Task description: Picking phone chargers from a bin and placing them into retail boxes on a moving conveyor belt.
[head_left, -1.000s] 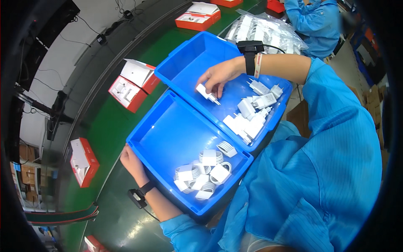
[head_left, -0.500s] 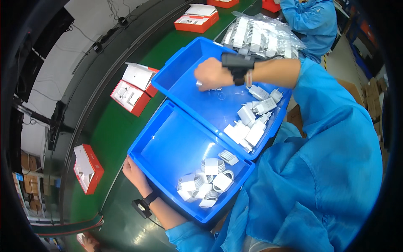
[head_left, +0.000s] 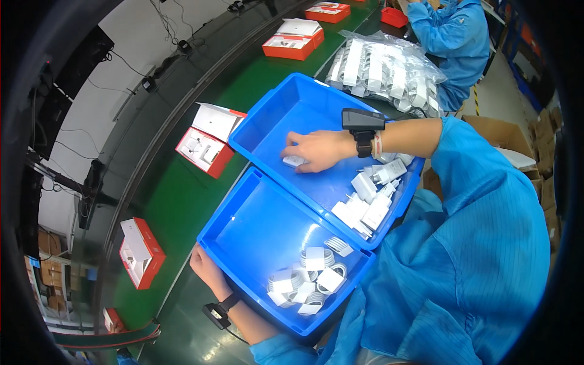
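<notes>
Inside the far blue bin [head_left: 267, 115], my right hand [head_left: 322, 151] has its fingertips closed around a small white charger [head_left: 295, 160], partly covered by the fingers. Several white plug chargers [head_left: 365, 185] lie heaped at that bin's right end, next to my wrist. My left hand [head_left: 208, 269] grips the left corner of the near blue bin [head_left: 243, 219], its fingertips partly hidden by the wall. Coiled white cables [head_left: 314, 258] with paper bands are piled in the near bin's lower right part.
Open red-and-white boxes [head_left: 204, 152] stand along a green conveyor belt [head_left: 164, 201] beyond the bins. A clear bag of white packed items [head_left: 386, 70] lies behind the far bin. A co-worker in a blue sleeve [head_left: 450, 30] is at the upper right.
My right hand has come lower and nearer within the far bin, its fingers now spread more around the charger. At lower left, another person's hand has left a red box. The whole view has shifted slightly.
</notes>
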`<action>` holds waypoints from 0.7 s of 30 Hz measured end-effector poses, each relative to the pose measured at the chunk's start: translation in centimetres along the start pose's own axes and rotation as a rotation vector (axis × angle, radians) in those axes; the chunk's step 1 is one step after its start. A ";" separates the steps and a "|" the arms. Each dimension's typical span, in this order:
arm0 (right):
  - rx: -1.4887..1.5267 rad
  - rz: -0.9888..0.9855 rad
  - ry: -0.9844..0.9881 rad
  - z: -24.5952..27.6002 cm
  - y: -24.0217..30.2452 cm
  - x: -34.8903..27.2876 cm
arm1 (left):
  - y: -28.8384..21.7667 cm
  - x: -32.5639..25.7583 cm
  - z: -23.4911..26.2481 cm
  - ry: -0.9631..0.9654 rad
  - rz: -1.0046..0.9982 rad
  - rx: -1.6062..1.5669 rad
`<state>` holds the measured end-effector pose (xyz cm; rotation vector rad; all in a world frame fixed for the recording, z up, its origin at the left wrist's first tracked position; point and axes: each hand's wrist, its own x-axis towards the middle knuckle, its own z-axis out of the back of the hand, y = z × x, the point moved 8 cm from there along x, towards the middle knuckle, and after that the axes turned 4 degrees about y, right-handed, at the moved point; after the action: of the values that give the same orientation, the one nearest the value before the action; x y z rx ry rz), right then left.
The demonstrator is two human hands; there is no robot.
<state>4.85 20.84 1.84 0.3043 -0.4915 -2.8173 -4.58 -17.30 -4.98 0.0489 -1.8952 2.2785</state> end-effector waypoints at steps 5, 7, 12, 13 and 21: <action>0.034 0.010 -0.040 0.0 -0.3 0.6 | -1.4 -1.2 0.8 -0.048 -0.011 0.115; 0.006 0.057 -0.068 -0.2 -0.6 0.8 | -2.1 -1.3 0.4 -0.025 0.010 0.206; 0.020 0.096 -0.063 1.1 0.2 -0.1 | -2.8 -0.6 -0.6 -0.102 -0.043 0.292; -0.029 0.169 -0.108 1.4 0.3 0.0 | -3.4 -0.6 -0.5 -0.088 -0.045 0.373; 0.089 0.216 0.027 3.0 1.5 0.9 | -3.1 -0.9 0.5 -0.139 -0.010 0.301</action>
<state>3.56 20.12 4.98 0.2875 -0.6059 -2.5838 -3.26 -17.37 -1.96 0.2609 -1.5869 2.5939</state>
